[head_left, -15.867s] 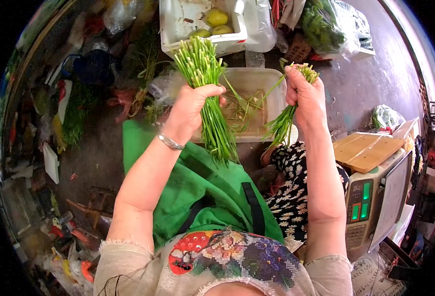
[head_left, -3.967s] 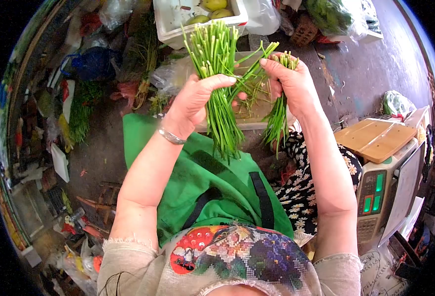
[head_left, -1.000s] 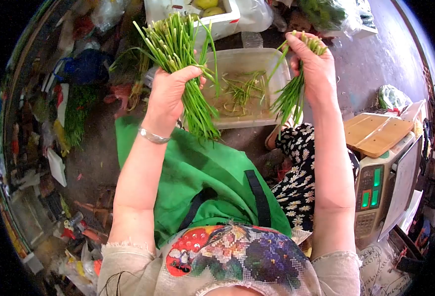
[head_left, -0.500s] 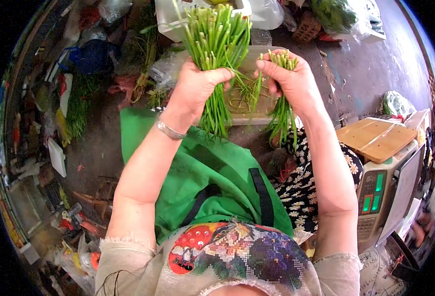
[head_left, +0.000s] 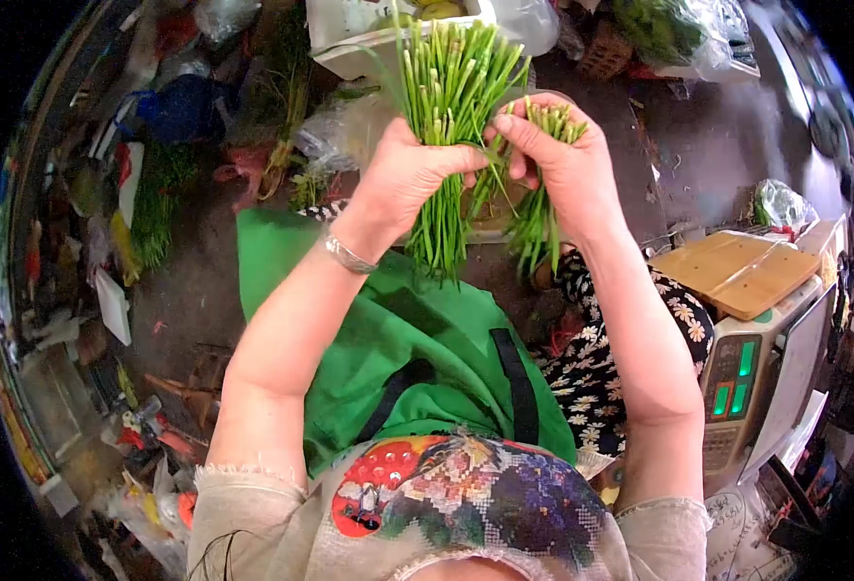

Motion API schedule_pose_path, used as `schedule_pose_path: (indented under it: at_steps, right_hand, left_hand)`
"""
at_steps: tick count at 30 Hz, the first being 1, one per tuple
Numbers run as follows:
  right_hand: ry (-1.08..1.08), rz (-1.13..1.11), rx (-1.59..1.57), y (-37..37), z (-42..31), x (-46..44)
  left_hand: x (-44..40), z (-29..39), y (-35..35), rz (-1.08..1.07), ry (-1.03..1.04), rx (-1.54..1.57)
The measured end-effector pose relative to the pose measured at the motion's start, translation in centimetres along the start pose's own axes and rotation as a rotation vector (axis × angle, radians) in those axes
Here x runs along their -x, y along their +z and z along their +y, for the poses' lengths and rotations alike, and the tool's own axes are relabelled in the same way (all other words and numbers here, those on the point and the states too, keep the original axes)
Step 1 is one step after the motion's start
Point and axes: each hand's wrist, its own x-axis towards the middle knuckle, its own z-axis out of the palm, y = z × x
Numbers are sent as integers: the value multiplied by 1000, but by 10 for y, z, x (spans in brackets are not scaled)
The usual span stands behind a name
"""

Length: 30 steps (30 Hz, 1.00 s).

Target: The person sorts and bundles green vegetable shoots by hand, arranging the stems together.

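Green slender stems (head_left: 451, 87) fill the clasped left hand (head_left: 408, 174); the right hand (head_left: 577, 165) grasps a thinner green bunch (head_left: 535, 223). Sorting seems underway; next calls for gentle pinching.

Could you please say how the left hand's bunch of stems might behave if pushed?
The bunch may flex, being thin stems, and could splay, since its ends fan out beyond the left hand. Stems might slip free; no tie shows.

The single head view, wide and round-edged, faces forward and down from above, near the hands (head_left: 400, 178).
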Motion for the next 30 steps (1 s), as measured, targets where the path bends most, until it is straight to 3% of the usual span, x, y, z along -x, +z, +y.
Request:
schedule_pose_path:
  at_steps: [4, 13, 16, 18, 20, 24, 30]
  right_hand:
    - [-19, 127, -5, -1, -3, -2]
    - [-294, 323, -273, -63, -48, -20]
    - [-335, 478, -281, -81, -55, -19]
    - [-377, 388, -315, -82, -51, -20]
    - [-322, 352, -10, -65, -47, -16]
    - [-145, 168, 98, -39, -29, -15]
    - [-78, 103, 44, -28, -21, -13]
  left_hand:
    - [2, 0, 1, 41, 6, -34]
    - [6, 7, -5, 14, -31, -41]
    - [7, 10, -5, 16, -56, -16]
    - [8, 9, -5, 1, -57, -4]
    - [8, 10, -2, -19, -60, 5]
    - [7, 8, -2, -76, -96, -13]
    - [8, 4, 0, -61, -136, 3]
